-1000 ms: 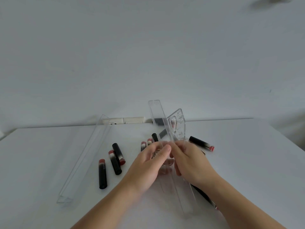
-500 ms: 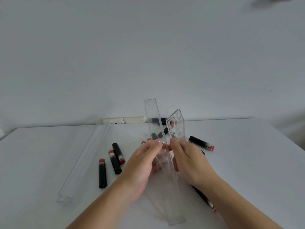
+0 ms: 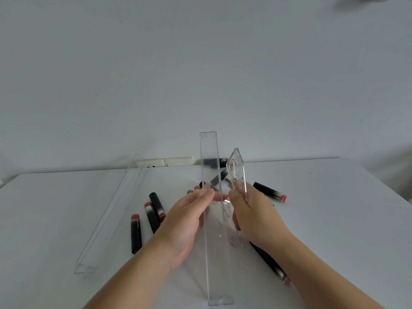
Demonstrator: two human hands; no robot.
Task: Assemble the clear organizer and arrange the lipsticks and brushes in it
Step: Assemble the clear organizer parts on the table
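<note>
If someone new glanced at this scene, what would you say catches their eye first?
Most striking is the long clear strip standing tilted at the centre, steadied by the left hand. Beside it, the right hand grips a shorter clear end piece. Black lipsticks with red ends lie scattered on the white table, and another clear long piece lies on the left.

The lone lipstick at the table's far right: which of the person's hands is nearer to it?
Right. The right hand sits just left of the lone lipstick, gripping a small clear end piece. The left hand lies farther left, beyond the long clear panel.
</note>
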